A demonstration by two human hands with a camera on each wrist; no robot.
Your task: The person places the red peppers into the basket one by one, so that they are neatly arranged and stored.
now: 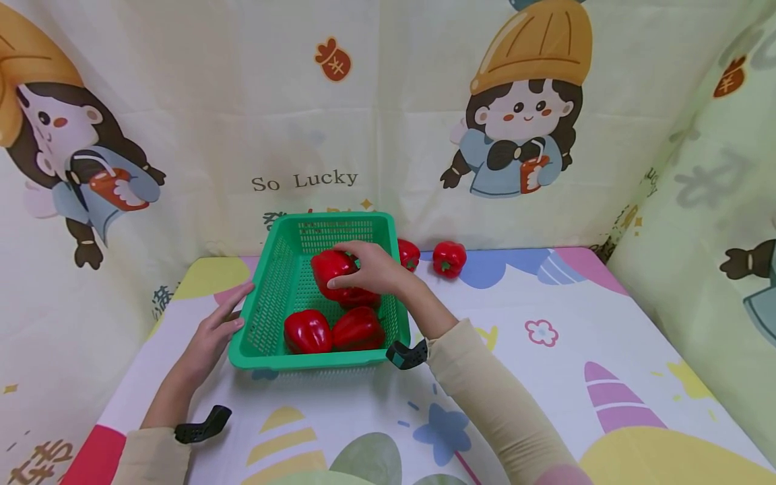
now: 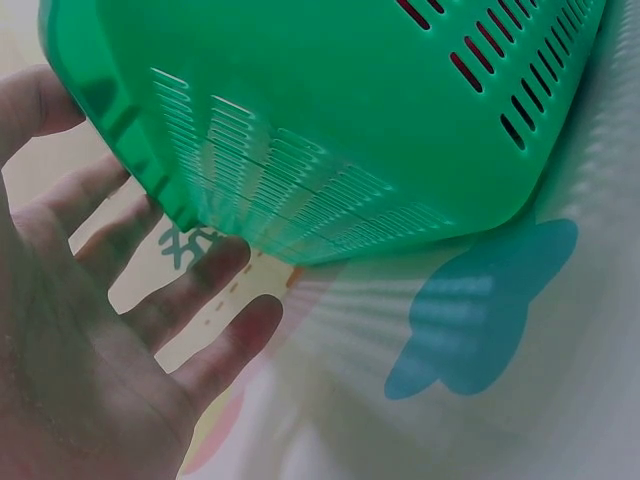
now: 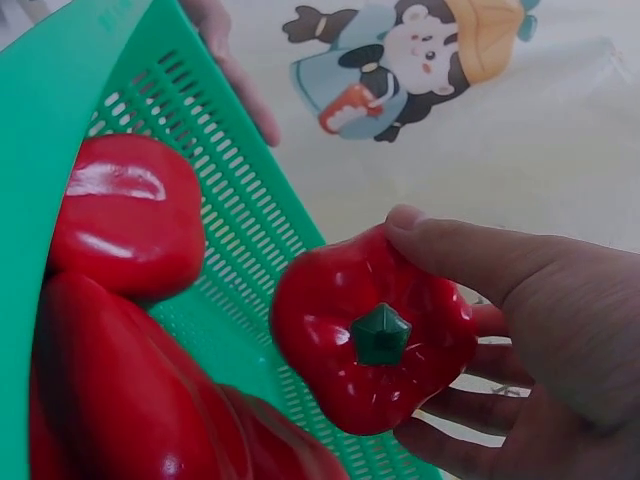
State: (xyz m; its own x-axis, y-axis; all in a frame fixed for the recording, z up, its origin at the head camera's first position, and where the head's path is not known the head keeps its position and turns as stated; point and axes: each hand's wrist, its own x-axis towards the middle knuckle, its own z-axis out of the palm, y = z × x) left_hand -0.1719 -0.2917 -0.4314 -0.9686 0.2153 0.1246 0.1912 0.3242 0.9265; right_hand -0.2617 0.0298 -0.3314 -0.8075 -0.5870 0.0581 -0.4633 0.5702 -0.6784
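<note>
My right hand (image 1: 374, 269) grips a red bell pepper (image 1: 330, 271) between thumb and fingers, inside the green basket (image 1: 321, 362). In the right wrist view the held pepper shows its green stem (image 3: 381, 335) towards the camera. Two more red bell peppers (image 1: 308, 331) lie side by side at the basket's near end. Another pepper (image 1: 362, 300) sits behind them, partly hidden by the held one and my hand. At the basket's left rim, my left hand (image 1: 209, 337) rests its spread, nearly straight fingers (image 2: 150, 300) against the outside.
Two red bell peppers stand on the patterned tablecloth (image 1: 521, 377) beyond the basket's right side. One pepper (image 1: 409, 255) is partly covered by the basket wall; the other pepper (image 1: 449, 259) is fully visible. A printed cloth backdrop (image 1: 388, 135) rises behind the table.
</note>
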